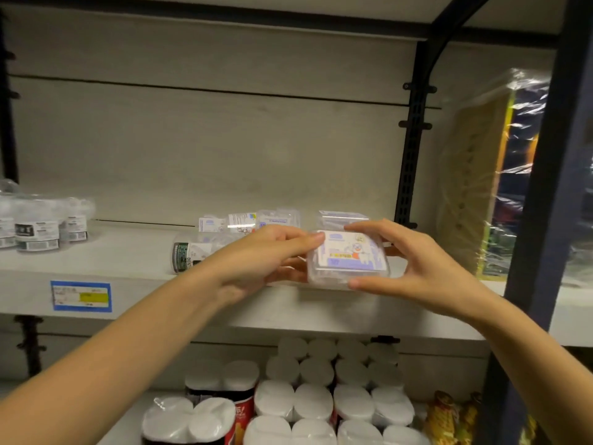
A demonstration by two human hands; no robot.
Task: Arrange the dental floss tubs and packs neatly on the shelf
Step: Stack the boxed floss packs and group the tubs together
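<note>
A clear rectangular floss pack (348,258) with a white and blue cartoon label is held over the front edge of the white shelf (128,268). My left hand (266,258) grips its left side and my right hand (407,261) grips its right side. Behind my left hand a floss tub (189,255) with a dark label lies on its side. Several more clear floss packs (250,221) lie loosely at the back of the shelf, and another pack (343,218) sits just behind the held one. A group of upright floss tubs (41,223) stands at the far left.
A black upright post (412,155) bounds the shelf bay on the right. A plastic-wrapped bundle (487,175) leans beyond it. A blue and yellow price tag (81,296) is on the shelf edge. Rows of white-lidded cans (321,396) fill the shelf below.
</note>
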